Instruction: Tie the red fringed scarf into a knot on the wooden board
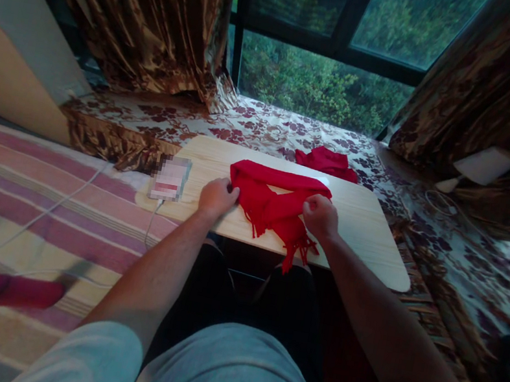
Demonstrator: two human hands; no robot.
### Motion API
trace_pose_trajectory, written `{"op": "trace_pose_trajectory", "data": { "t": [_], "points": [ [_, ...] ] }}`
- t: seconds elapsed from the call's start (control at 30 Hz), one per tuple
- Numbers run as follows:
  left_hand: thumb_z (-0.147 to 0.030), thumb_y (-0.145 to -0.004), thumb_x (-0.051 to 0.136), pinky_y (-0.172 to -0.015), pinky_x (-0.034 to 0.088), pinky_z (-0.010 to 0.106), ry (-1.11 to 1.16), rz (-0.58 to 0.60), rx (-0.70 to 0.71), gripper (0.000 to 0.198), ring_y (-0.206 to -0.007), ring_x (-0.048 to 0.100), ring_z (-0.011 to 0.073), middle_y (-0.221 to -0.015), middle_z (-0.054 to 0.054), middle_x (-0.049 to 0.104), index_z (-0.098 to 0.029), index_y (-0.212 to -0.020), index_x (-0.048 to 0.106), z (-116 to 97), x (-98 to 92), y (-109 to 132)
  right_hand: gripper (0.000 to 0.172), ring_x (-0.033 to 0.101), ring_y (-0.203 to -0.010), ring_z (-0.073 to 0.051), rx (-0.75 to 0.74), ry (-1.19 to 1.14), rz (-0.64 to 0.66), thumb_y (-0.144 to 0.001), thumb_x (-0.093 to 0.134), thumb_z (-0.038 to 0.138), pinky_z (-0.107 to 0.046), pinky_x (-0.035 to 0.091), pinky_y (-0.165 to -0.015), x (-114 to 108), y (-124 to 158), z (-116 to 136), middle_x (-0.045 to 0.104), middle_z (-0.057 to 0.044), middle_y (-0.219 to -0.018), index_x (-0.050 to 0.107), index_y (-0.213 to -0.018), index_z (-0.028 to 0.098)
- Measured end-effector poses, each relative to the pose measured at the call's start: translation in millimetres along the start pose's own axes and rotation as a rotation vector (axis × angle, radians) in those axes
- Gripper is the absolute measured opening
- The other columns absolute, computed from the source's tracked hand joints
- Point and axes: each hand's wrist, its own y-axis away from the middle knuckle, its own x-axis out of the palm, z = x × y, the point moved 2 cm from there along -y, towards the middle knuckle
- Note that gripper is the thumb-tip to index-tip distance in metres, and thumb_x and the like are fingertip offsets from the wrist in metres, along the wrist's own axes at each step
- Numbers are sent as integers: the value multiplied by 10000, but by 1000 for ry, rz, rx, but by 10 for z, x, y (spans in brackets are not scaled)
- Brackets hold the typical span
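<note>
A red scarf with fringed ends point(277, 205) lies in a loop on the light wooden table point(365, 237), its two ends crossing near me. One fringed end hangs over the table's near edge. At the loop's left side, my left hand point(218, 198) is closed with the scarf's edge pinched between thumb and fingers. My right hand point(321, 217) is closed on the right side of the scarf, its fingers curled in. Bare tabletop shows through the gap in the middle of the loop.
A phone-like device with a cable point(169, 179) lies at the table's left edge. Another red cloth point(326, 161) rests behind the table on the floral window seat point(267, 121). A red cylinder point(10, 293) lies on the striped bed point(35, 205). A white lamp point(485, 166) stands at the right.
</note>
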Motion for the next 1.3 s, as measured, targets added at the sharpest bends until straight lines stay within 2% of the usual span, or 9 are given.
{"op": "trace_pose_trajectory", "data": {
  "t": [0.13, 0.27, 0.43, 0.53, 0.67, 0.83, 1.1, 1.3],
  "points": [
    [-460, -908, 522, -771, 454, 350, -1, 2, -8, 291, -916, 659, 268, -954, 109, 727, -220, -950, 681, 12, 14, -13, 175, 609, -931, -220, -204, -76, 63, -887, 556, 251, -316, 449, -859, 117, 50, 467, 695, -85, -982, 695, -970, 185],
    [-466, -903, 527, -770, 459, 352, -5, 7, -21, 288, -913, 660, 268, -956, 107, 727, -223, -961, 670, 10, 19, -6, 186, 604, -973, -228, -267, -59, 111, -913, 570, 299, -329, 453, -891, 242, 103, 663, 693, -91, -1029, 697, -1002, 196],
    [-468, -890, 536, -776, 472, 368, -12, 24, -55, 312, -924, 675, 289, -969, 126, 740, -215, -1007, 678, -27, 7, -37, 172, 589, -1004, -242, -331, -15, 132, -932, 569, 304, -344, 450, -920, 389, 192, 628, 692, -92, -1051, 706, -978, 210],
    [-511, -878, 543, -774, 479, 380, 11, 81, -126, 388, -954, 686, 315, -1016, 157, 749, -198, -1056, 688, -57, -24, -133, 173, 576, -1015, -252, -340, -3, 106, -940, 556, 288, -358, 446, -934, 425, 223, 602, 687, -102, -1076, 702, -995, 212],
    [-533, -868, 549, -770, 478, 395, 77, 153, -188, 403, -984, 695, 341, -1047, 180, 754, -193, -1005, 714, -116, -18, -248, 191, 565, -1032, -262, -347, 4, 100, -945, 545, 291, -368, 439, -952, 432, 229, 607, 678, -109, -1086, 693, -1029, 205],
    [-457, -903, 518, -871, 451, 450, 40, 14, -128, 315, -937, 695, 331, -932, 143, 757, -208, -970, 699, -184, 85, -204, 193, 563, -1034, -264, -342, 9, 114, -954, 534, 289, -371, 436, -957, 436, 230, 599, 674, -113, -1079, 691, -1025, 201],
    [-416, -946, 480, -774, 462, 324, 278, -32, -62, 276, -881, 672, 234, -937, 86, 742, -215, -993, 662, -151, 86, -185, 191, 563, -1032, -264, -342, -3, 110, -952, 534, 291, -373, 437, -956, 431, 244, 602, 674, -110, -1070, 689, -1022, 203],
    [-385, -896, 544, -768, 483, 311, 438, -13, 11, 251, -807, 657, 203, -893, 59, 733, -199, -1009, 669, -127, 115, -179, 179, 581, -1021, -252, -341, -2, 102, -945, 552, 282, -357, 443, -952, 420, 242, 622, 685, -106, -1058, 698, -1012, 202]
  ]
}}
